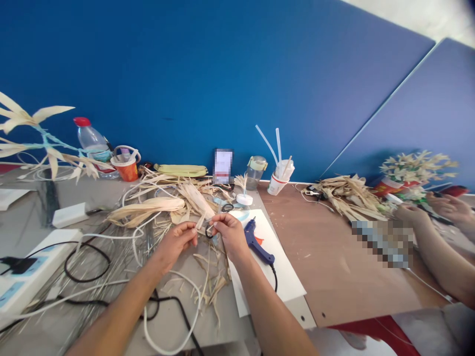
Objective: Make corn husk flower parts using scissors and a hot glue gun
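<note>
Straw-coloured dry corn husk [198,198] is pinched at its narrow near end by the fingertips of the left hand [175,246] and right hand [232,235] — its long axis running away and leftward, the right fingertips nearer its tip. Whether the black ring-shaped handle [207,232] is gripped cannot be told. Rightward, a dark-blue plastic glue gun [256,244] is laid on white paper [289,283].

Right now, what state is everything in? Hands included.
Left hand: pinching dry husk piece
Right hand: fingers bent at black loop, exact grip unclear
Glue gun: lying on white sheet, heat can't be told
Bottle: red cap on
Jar: lid on
Phone: upright, screen lit
Power strip: black plug in
</note>
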{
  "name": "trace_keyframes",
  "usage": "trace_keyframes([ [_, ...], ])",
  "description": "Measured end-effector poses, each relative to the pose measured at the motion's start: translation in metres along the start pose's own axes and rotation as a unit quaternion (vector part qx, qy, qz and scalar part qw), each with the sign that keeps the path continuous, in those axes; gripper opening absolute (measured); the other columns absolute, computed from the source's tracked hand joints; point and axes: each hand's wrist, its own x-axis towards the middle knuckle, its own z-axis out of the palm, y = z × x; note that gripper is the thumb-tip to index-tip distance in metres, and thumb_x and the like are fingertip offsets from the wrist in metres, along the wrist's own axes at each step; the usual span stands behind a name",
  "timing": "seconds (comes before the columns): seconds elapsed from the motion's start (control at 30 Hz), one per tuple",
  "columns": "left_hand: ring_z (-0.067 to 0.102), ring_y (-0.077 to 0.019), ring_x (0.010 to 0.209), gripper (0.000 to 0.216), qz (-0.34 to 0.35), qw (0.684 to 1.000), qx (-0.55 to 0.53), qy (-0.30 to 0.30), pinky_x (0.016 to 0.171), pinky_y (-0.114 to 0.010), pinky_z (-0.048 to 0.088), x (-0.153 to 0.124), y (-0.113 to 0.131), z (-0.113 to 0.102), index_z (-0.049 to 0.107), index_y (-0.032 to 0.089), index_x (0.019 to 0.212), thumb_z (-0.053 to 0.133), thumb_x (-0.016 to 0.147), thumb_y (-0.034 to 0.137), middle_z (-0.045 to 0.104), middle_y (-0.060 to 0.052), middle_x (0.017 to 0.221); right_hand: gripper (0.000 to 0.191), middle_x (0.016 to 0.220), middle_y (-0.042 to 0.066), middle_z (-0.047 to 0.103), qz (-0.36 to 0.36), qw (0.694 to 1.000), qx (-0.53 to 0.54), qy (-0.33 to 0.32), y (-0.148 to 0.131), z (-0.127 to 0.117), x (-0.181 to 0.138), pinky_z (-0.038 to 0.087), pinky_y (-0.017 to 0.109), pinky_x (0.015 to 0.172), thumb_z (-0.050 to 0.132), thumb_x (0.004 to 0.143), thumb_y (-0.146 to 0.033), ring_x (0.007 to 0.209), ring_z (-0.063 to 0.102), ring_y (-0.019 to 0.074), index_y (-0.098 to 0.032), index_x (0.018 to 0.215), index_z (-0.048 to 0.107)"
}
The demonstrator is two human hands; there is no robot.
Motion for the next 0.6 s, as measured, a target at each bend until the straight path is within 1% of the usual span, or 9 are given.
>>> trace_keyframes([
  [0.1,0.036,-0.0078,0.044,0.025,-0.005,1.0,0.025,-0.012,0.046,-0.023,0.02,-0.001,0.0,0.002,0.063,0.016,0.083,0.063,0.073,0.04,0.061,0.001,0.059,0.009,0.066,-0.001,0.064,-0.01,1.0,0.003,-0.006,-0.001,0.002,-0.001,0.039,0.022,0.049,0.062,0.062,-0.017,0.046,0.049,0.0075,-0.017,0.071,0.062],
  [0.2,0.033,-0.0068,0.041,0.023,-0.018,0.999,0.026,-0.004,0.046,-0.024,0.02,-0.001,0.001,0.004,0.062,0.016,0.08,0.064,0.071,0.037,0.066,0.0,0.064,0.009,0.067,-0.001,0.064,-0.027,1.0,-0.007,-0.014,0.001,0.003,-0.001,0.039,0.022,0.049,0.062,0.064,-0.019,0.047,0.048,0.0076,-0.017,0.072,0.062],
  [0.33,0.039,-0.008,0.044,0.022,-0.036,0.999,0.022,0.013,0.047,-0.023,0.023,-0.002,0.003,0.006,0.063,0.016,0.08,0.065,0.068,0.034,0.069,-0.003,0.069,0.008,0.068,-0.002,0.063,-0.047,0.998,-0.042,-0.032,0.005,0.006,-0.003,0.039,0.022,0.05,0.058,0.066,-0.019,0.048,0.048,0.0081,-0.018,0.072,0.062],
  [0.47,0.047,-0.0109,0.05,0.021,-0.026,0.999,0.009,0.018,0.049,-0.024,0.027,-0.002,0.004,0.007,0.063,0.017,0.077,0.067,0.067,0.035,0.07,-0.003,0.068,0.008,0.067,-0.001,0.061,-0.071,0.992,-0.096,-0.04,0.004,0.01,-0.008,0.04,0.023,0.052,0.055,0.068,-0.019,0.051,0.049,0.0096,-0.018,0.072,0.061],
  [0.6,0.051,-0.0131,0.056,0.021,-0.018,1.0,0.015,0.014,0.051,-0.024,0.029,-0.003,0.005,0.009,0.065,0.016,0.076,0.068,0.065,0.034,0.068,-0.003,0.068,0.007,0.07,-0.001,0.061,-0.069,0.991,-0.106,-0.046,0.003,0.013,-0.011,0.042,0.025,0.053,0.054,0.069,-0.021,0.052,0.05,0.0112,-0.02,0.073,0.06],
])
